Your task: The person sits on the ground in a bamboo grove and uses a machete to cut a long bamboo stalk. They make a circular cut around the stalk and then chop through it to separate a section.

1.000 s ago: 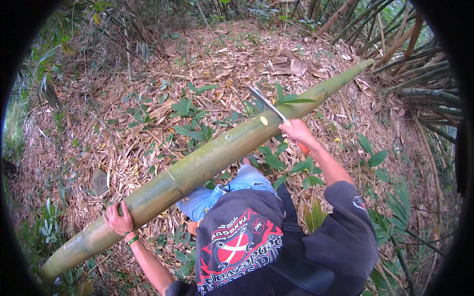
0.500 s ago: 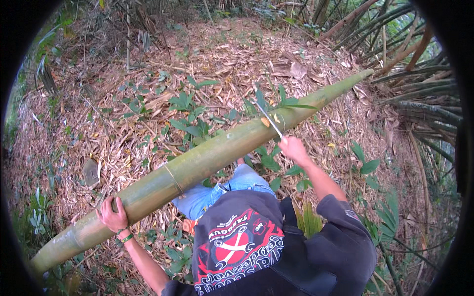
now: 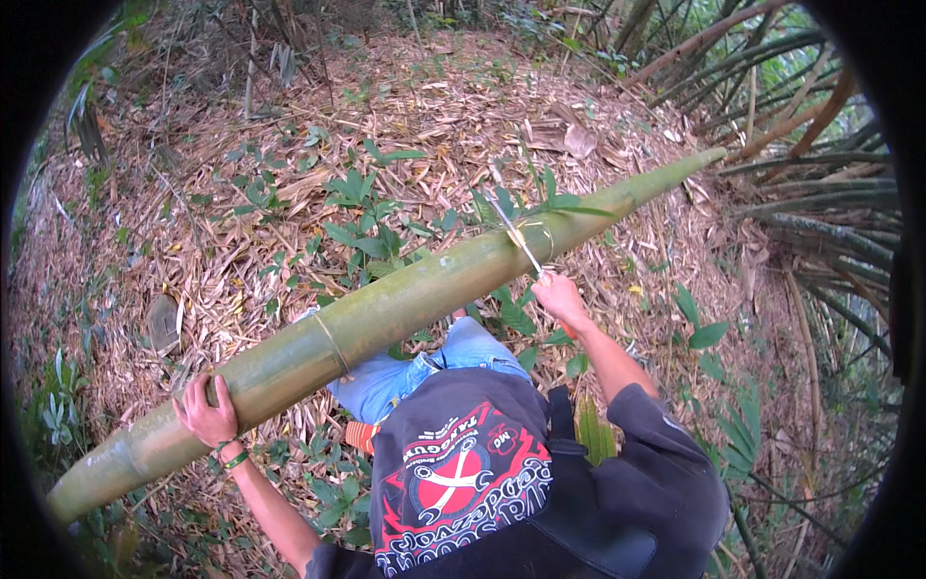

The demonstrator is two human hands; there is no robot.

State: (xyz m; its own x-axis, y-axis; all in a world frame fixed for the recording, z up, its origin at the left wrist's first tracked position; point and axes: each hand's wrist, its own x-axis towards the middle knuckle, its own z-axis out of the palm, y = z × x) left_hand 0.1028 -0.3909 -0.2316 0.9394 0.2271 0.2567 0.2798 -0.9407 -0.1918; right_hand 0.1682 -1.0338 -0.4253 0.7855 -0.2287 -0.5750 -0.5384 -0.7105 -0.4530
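Observation:
A thick green bamboo pole (image 3: 386, 304) slants across in front of me, from the lower left up to its tapering far right end. My left hand (image 3: 208, 415) rests on it near the left end, fingers spread over the curved surface, a green band at the wrist. My right hand (image 3: 561, 299) is closed around the handle of a tool with a long narrow metal blade (image 3: 521, 241). An orange bit of the handle shows below the fist. The blade lies across the pole beside a node, where pale cut marks and green leaves show.
Dry leaf litter (image 3: 463, 106) covers the ground, with small green plants (image 3: 362, 227) beyond the pole. Bamboo stems (image 3: 830, 198) crowd the right side. My jeans (image 3: 463, 352) are just behind the pole, and a large brown dry sheath (image 3: 569, 135) lies farther off.
My right hand and the blade have shifted slightly left and toward me in the picture. The left hand stays on the pole, and the whole view has moved a little.

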